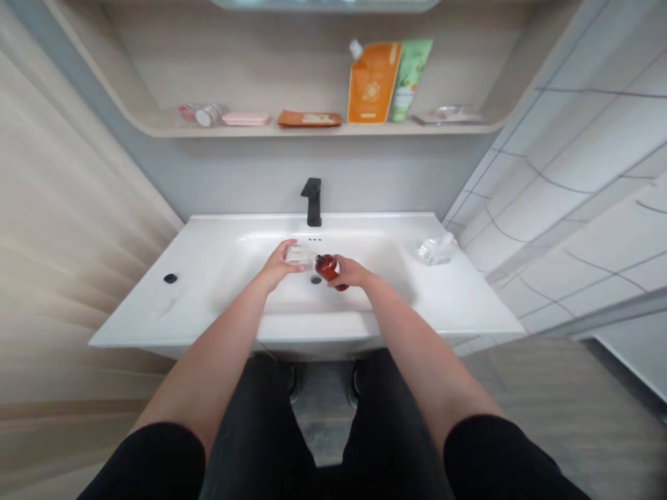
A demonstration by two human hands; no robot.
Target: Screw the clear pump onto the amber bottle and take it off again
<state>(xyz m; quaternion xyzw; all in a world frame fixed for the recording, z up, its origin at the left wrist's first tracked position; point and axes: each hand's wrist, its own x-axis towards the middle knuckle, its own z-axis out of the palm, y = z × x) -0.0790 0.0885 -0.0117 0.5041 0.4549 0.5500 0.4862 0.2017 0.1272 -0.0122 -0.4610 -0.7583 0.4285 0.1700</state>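
Note:
Over the white sink basin (250,295), my left hand (278,266) is closed around a small clear container (301,256), tilted on its side with its end toward the right. My right hand (350,272) grips a reddish-brown bottle (328,268), which leans so that its dark top points up and left at the container. Bottle top and container end are very close; whether they touch I cannot tell. Below them the dark drain (315,280) shows in the basin floor.
A black faucet (313,203) rises behind the basin. On the counter lie a small black cap-like piece (170,278) at left and a crumpled clear plastic bag (438,249) at right. The shelf (260,132) above holds an orange pouch (374,85), a green tube (409,80) and smaller items.

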